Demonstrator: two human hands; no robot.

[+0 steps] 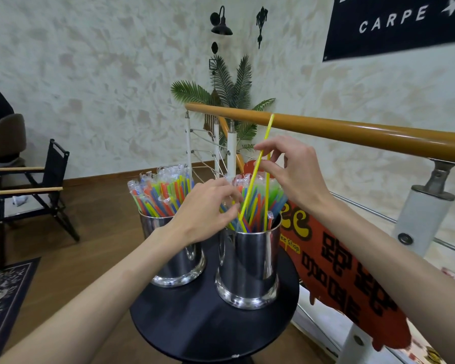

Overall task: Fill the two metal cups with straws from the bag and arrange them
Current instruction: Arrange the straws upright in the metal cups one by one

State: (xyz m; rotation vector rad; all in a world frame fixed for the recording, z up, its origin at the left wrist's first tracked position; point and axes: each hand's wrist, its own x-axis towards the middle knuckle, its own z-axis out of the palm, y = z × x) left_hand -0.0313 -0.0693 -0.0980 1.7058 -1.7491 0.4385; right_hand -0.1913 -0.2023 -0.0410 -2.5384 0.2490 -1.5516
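Two yellow straws (258, 185) are pinched by the right hand (289, 174) and the bunch is parted by the left hand's (205, 208) curled fingers, so they should be slid gently into the right cup (250, 264) near the bench's (195, 324) right edge, beside the full left cup (176, 258).

The left hand (205, 211) covers the right cup's (247, 269) near rim and the left cup's (174, 248) side, fingertips lost among the straws (258, 203). Straw bottoms vanish inside the cups. Right of the cups, the banner (347, 282) runs behind the forearm. The table's (195, 324) front edge is cut off.
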